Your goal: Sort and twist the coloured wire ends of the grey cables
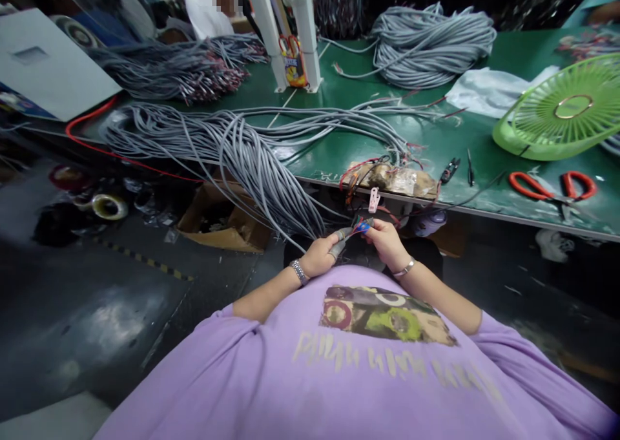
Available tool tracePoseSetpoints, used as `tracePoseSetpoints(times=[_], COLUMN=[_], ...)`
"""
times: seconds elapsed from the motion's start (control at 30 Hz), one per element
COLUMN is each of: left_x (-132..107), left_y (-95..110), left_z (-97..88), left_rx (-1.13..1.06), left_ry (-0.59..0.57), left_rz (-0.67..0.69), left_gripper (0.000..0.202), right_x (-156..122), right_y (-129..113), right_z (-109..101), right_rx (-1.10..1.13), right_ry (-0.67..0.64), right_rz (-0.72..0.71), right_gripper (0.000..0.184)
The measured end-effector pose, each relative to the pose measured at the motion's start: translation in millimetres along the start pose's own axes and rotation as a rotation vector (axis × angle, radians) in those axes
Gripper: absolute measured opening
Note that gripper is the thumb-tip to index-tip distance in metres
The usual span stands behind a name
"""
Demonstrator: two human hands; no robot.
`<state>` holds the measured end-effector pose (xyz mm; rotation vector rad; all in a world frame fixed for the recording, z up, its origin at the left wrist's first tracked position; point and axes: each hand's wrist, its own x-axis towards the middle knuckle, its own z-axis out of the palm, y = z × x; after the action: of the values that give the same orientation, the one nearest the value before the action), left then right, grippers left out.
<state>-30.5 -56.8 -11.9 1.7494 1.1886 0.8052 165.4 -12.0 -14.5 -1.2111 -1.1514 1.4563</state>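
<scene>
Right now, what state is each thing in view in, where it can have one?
Left hand: closed
Right hand: pinching
Coloured wires: exposed, held between both hands
Near cable bundle: draped over the green table edge
Far cable bundle: coiled
Red-handled scissors: handles spread
Cardboard box: open
Green fan: running or stopped, cannot tell

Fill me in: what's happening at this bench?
A person has both hands at some coloured wires, just off the near edge of the green table. The right hand pinches beside a small blue piece; the left hand closes in opposite. Grey cables droop over the edge nearby.
</scene>
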Motion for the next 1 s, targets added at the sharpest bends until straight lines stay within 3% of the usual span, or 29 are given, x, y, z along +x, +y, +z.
tracePoseSetpoints(times=[0.1, 0.3, 0.43, 0.63, 0.77, 0.9, 1.0], left_x=[6, 29, 38, 35, 31, 33, 34], left_y=[4, 15, 15, 15, 12, -2, -17], left_z=[-1.8, 0.5, 6.0, 7.4, 4.2, 5.5, 5.7], left_rx=[0.214, 0.371, 0.195, -0.317, -0.395, -0.253, 0.043], left_ry=[-0.083, -0.081, -0.113, -0.217, -0.225, -0.178, -0.13], left_rz=[-0.009, 0.045, 0.016, -0.276, -0.36, -0.398, -0.273], left_gripper=[0.036, 0.025, 0.028, 0.054, 0.055, 0.05, 0.039], right_x=[-1, -1, -1, 6, 9, 9, 7], right_y=[-2, -7, -8, -7, -5, -3, -5], right_z=[0, 1, -3, -17, -22, -21, -22], right_rx=[-0.032, -0.01, 0.018, 0.27, 0.343, 0.346, 0.27], right_ry=[0.002, -0.004, 0.046, 0.222, 0.24, 0.22, 0.245], right_rz=[0.006, -0.018, -0.025, 0.083, 0.139, 0.133, 0.065], right_gripper=[0.041, 0.036, 0.034, 0.034, 0.036, 0.04, 0.039])
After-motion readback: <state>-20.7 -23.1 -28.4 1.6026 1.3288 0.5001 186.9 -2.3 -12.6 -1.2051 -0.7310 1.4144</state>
